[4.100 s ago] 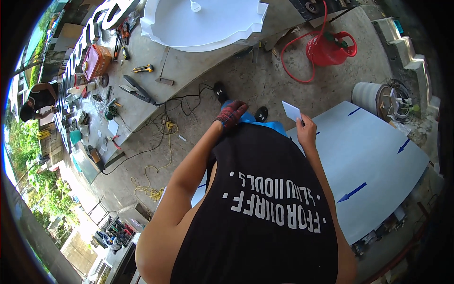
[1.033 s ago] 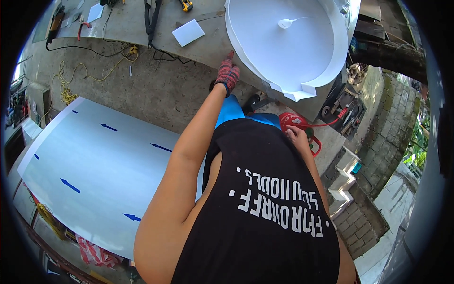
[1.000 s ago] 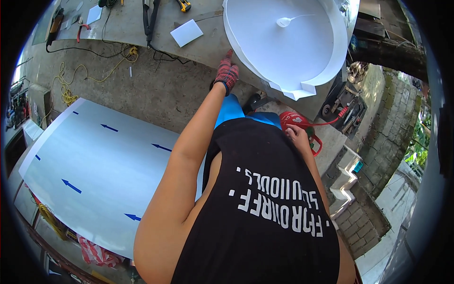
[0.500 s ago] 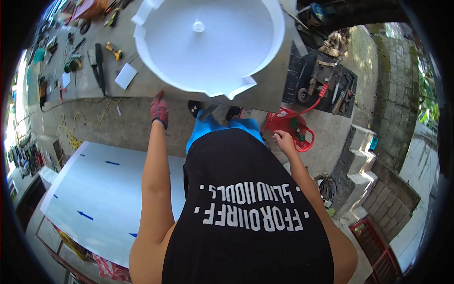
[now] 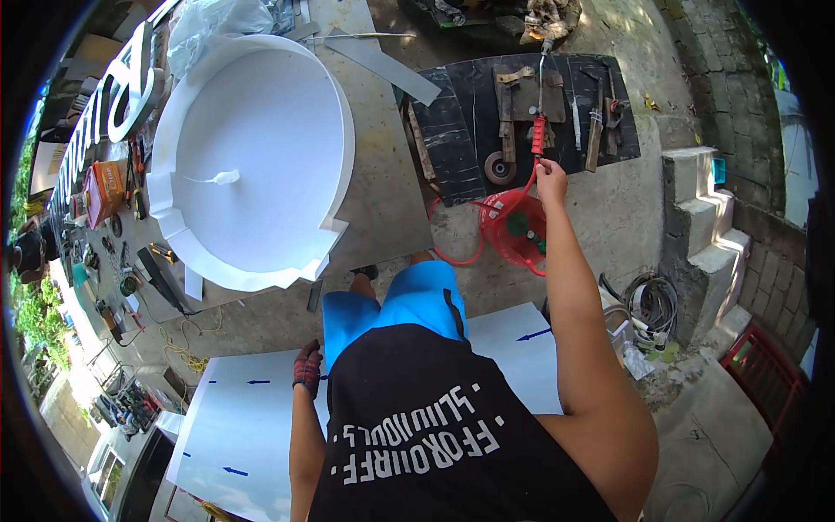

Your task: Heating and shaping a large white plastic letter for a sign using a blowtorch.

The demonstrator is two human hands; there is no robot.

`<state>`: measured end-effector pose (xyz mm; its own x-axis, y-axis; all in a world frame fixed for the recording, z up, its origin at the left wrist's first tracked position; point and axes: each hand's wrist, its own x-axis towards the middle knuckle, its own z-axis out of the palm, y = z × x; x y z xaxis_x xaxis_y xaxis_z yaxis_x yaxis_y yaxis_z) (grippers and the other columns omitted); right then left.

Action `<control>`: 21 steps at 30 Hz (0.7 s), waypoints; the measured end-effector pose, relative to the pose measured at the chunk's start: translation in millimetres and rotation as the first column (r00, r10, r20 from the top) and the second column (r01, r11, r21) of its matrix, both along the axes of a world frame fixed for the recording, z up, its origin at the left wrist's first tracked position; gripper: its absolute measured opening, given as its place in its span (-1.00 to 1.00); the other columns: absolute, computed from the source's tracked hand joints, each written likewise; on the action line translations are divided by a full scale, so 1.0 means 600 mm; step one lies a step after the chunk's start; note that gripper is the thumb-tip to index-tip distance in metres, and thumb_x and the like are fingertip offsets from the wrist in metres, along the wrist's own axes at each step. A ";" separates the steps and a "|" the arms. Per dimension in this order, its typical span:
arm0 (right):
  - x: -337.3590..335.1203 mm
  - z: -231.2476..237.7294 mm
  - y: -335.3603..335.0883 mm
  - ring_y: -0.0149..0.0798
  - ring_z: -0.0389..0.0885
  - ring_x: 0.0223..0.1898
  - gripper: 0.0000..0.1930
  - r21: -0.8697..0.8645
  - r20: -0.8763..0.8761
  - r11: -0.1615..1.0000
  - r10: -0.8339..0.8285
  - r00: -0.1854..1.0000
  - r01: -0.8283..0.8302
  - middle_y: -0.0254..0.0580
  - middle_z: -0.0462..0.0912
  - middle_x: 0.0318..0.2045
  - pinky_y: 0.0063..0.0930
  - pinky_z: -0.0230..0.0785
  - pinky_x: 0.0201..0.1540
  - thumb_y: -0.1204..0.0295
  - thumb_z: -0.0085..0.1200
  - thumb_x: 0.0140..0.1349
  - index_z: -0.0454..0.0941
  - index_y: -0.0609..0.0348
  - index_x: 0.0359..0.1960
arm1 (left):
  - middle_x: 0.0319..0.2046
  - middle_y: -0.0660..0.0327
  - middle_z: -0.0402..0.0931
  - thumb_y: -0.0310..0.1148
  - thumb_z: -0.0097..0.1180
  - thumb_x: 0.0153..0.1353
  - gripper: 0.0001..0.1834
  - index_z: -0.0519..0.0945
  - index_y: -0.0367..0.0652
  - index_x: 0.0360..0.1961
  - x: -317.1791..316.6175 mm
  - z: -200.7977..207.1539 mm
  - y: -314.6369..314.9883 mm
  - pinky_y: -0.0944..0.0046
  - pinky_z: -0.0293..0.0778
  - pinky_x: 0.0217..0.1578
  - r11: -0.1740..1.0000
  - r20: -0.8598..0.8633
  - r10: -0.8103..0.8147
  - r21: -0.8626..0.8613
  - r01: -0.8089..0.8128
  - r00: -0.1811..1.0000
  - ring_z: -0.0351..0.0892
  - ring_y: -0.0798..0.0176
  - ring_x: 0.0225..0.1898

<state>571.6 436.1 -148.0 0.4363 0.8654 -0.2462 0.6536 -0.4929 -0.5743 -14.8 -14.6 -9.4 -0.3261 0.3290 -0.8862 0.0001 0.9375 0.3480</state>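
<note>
My right hand is closed around the lower end of the red grip of a gas torch, where its red hose joins. The torch's thin metal neck points away from me over a black marbled slab. My left hand, in a dark red checked glove, hangs low beside my body with loosely bent fingers and nothing visible in it. It is over the pale printed sheet. On the table to the left lies a large white round shell with a raised rim and a white blob on its floor.
A red bucket stands below the slab. Hammers and a round disc lie on the slab. Tools and an orange box crowd the table's left. Coiled cable and concrete steps are at right.
My view and body have turned right. My right hand has reached forward from beside the bucket and taken hold of the torch grip. My gloved left hand has drawn back from the table edge.
</note>
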 end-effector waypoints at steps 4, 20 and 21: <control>0.031 -0.071 0.072 -0.03 0.64 0.03 -0.55 -0.021 0.252 0.999 -0.031 0.967 0.038 -0.06 0.71 -0.07 -0.18 0.45 0.13 0.19 0.33 0.15 0.63 0.08 0.06 | 0.09 0.16 0.57 -0.30 0.02 0.37 -0.51 0.49 -0.19 0.29 -0.001 0.030 -0.014 0.26 0.47 0.00 0.998 -0.027 0.055 -0.014 -0.056 0.998 0.54 0.27 -0.11; 0.071 -0.184 0.155 0.18 0.63 0.05 -0.51 -0.053 0.327 0.993 -0.085 0.941 0.108 0.26 0.68 -0.07 -0.08 0.43 0.17 0.21 0.40 0.09 0.62 0.32 -0.04 | 0.04 0.12 0.63 -0.21 0.03 0.41 -0.54 0.52 -0.20 0.25 0.036 0.082 -0.079 0.20 0.48 0.07 0.983 -0.096 0.091 -0.149 -0.104 0.991 0.57 0.21 -0.08; 0.094 -0.180 0.157 0.18 0.62 0.07 -0.49 -0.038 0.329 0.996 -0.068 0.942 0.085 0.26 0.67 -0.06 -0.08 0.43 0.17 0.21 0.40 0.09 0.61 0.33 -0.03 | 0.07 0.12 0.61 -0.20 0.04 0.40 -0.52 0.50 -0.19 0.27 0.038 0.078 -0.073 0.19 0.47 0.10 0.983 -0.070 0.088 -0.154 -0.098 0.994 0.57 0.21 -0.04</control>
<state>627.8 530.5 -256.0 0.5648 0.8162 -0.1217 0.7602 -0.5720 -0.3081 7.8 -58.6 37.6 -0.4056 0.1527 -0.9012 -0.0723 0.9775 0.1982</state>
